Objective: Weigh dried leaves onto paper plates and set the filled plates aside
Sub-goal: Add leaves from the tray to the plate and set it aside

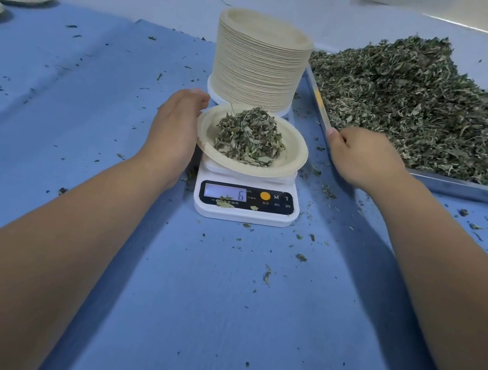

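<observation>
Two arms reach forward: your left hand (178, 130) hugs the left rim of the leaf-heaped plate (294, 159) on the scale (244, 214), seemingly gripping it, while your right hand (363, 158) curls beside the tray (457, 187), its grip hidden.

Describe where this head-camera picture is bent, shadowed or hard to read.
Head view: the wide lens bows the tray rim and stretches the forearms; soft arm shadows cross the blue cloth; the scale display is pale, partly hidden by leaf bits.

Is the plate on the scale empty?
No, the plate on the scale holds a heap of dried leaves.
</observation>
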